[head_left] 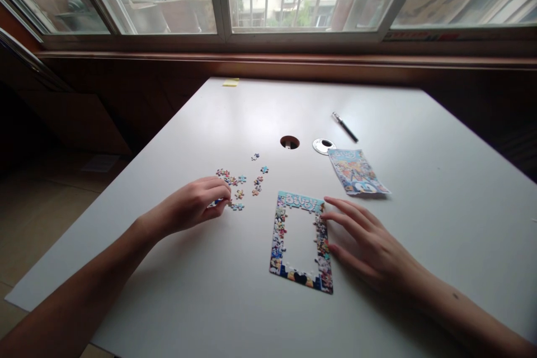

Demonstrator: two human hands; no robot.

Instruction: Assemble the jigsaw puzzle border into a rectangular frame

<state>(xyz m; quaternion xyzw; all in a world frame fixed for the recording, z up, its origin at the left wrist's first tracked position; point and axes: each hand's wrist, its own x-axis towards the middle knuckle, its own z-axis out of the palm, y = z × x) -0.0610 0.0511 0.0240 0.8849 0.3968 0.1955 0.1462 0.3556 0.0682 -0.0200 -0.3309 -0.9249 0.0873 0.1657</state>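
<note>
A rectangular jigsaw border (302, 279) lies flat on the white table, its middle bare. My right hand (364, 235) rests along its right side, fingers spread and fingertips touching the upper right edge. To the left, my left hand (205, 201) is over a loose scatter of small puzzle pieces (232, 180), fingers and thumb curled together in a pinch. A bluish puzzle piece (217, 201) shows between them, partly hidden by the fingers. More loose pieces, such as a blue one (264, 169), lie between the hand and the border.
A creased picture sheet (356, 172) lies beyond my right hand, near a round metal cover (323, 146) and a dark pen (345, 127). The white table (176, 296) has a cable hole (289, 142). A yellow note (230, 83) sits at the far edge, below the windows.
</note>
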